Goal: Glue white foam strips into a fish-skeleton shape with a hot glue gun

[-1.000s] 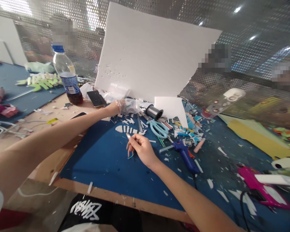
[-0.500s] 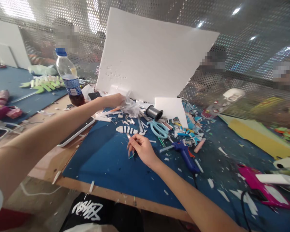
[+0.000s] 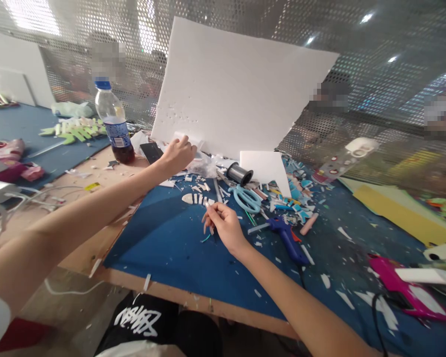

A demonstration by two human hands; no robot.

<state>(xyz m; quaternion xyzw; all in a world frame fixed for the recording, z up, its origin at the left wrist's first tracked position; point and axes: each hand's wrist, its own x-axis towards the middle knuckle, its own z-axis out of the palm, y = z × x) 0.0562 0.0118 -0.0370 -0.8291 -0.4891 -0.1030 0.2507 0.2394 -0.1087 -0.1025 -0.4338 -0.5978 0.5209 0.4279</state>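
Note:
My left hand (image 3: 180, 155) reaches to the back of the work area, fingers curled down at a crumpled clear plastic bag (image 3: 204, 167). What is in its fingers, if anything, is hidden. My right hand (image 3: 226, 225) hovers over a blue mat (image 3: 159, 248), thumb and forefinger pressed together; whatever they pinch is too small to name. Its fingertips are at the right end of a white, fish-shaped row of cut pieces (image 3: 196, 199) lying on the mat. A thin teal strip (image 3: 206, 238) shows below the fingers.
Light blue scissors (image 3: 247, 199), a black spool (image 3: 240, 174) and a blue glue gun (image 3: 288, 240) lie to the right among scraps. A soda bottle (image 3: 116, 131) stands at the left near a dark phone (image 3: 151, 152). A white board (image 3: 241, 89) leans at the back.
My left hand has lifted slightly and its forearm has come lower, covering the white-edged device beneath it. My right hand has shifted a little right along the fish-shaped pieces.

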